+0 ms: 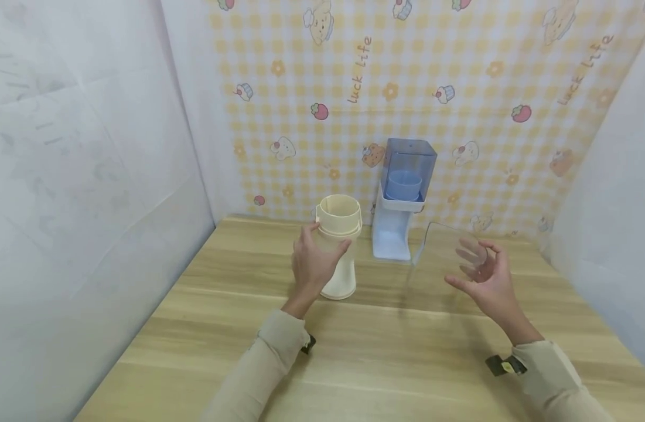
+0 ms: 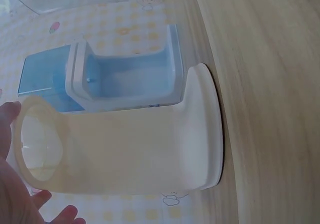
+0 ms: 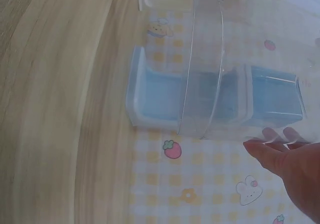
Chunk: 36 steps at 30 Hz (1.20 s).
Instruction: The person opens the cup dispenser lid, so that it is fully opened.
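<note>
A cream dispenser stand (image 1: 339, 275) is upright on the table, with a round open collar and a flared foot. My left hand (image 1: 314, 261) grips it near the collar, thumb in front and fingers at the left side. In the left wrist view the stand's hollow ring (image 2: 40, 144) faces the thumb and fingertips. Raised above the table at the right is a clear plastic cover (image 1: 438, 252), held by my right hand (image 1: 488, 281). Some of that hand's fingers show through the plastic. The cover's curved open edge (image 3: 200, 84) appears in the right wrist view.
Behind and between the hands stands a blue and white dispenser (image 1: 393, 234) with a see-through blue box top (image 1: 409, 152). A patterned yellow-checked cloth (image 1: 327, 76) hangs at the table's back edge. White sheets (image 1: 90, 176) hang on both sides of the wooden table (image 1: 380, 363).
</note>
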{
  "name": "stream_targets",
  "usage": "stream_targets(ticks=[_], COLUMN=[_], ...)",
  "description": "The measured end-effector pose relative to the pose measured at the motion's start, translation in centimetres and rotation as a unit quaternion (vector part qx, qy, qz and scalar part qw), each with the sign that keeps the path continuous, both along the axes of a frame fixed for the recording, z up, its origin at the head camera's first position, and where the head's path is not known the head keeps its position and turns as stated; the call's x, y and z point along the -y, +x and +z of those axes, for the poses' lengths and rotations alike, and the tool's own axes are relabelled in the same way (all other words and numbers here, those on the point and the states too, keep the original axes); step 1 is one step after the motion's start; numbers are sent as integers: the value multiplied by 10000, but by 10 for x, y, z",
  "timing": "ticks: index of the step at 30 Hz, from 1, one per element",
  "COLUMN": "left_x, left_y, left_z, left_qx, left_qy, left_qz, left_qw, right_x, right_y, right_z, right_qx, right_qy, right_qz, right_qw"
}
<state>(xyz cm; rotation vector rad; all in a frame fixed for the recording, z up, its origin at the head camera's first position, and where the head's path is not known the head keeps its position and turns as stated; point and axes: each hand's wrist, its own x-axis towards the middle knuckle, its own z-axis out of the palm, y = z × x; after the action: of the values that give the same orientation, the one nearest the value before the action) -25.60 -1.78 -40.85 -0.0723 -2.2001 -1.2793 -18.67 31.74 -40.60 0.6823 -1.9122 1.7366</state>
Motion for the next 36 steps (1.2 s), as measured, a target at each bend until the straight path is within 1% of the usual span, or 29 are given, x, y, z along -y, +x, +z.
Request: stream_targets(ticks=[5, 9, 12, 14, 16, 19, 21, 25, 28, 32, 36], left_x=[2, 4, 5, 5, 6, 8, 9, 9, 9, 9, 9], left_y=[-8, -14, -18, -21, -24, -30, -34, -42, -47, -51, -55], left_z=[-1, 3, 5, 3, 2, 1, 1, 6, 8, 9, 9], left_qx=[28, -14, 47, 92, 87, 31, 23, 61, 74, 155, 292], left_qy=[-203, -379, -479, -546, -570, -533, -487, -490, -494, -543, -614], left_qz=[101, 65, 9, 40, 82, 166, 152, 75, 44, 24, -19], left_qw=[9997, 9993, 9988, 9985, 9983, 9984, 9987, 9988, 9987, 9984, 9977], right_x=[-3, -9, -14, -17, -18, -20, -22, -28, -31, -34, -36], right_y=[-4, -11, -17, -20, -23, -29, -36, -50, -58, -65, -69], right_z=[-5, -5, -5, -6, -7, -9, -10, -10, -10, -12, -17], right_qx=[288, 502, 620, 707, 785, 847, 844, 862, 1014, 1259, 1339], right_qy=[-16, -12, 52, 194, 460, 909, 1136, 1307, 1319, 1378, 1409], right_qz=[-371, -543, -680, -811, -969, -1192, -1311, -1391, -1357, -1319, -1402], right_qw=[9989, 9973, 9957, 9940, 9911, 9851, 9812, 9778, 9767, 9735, 9709])
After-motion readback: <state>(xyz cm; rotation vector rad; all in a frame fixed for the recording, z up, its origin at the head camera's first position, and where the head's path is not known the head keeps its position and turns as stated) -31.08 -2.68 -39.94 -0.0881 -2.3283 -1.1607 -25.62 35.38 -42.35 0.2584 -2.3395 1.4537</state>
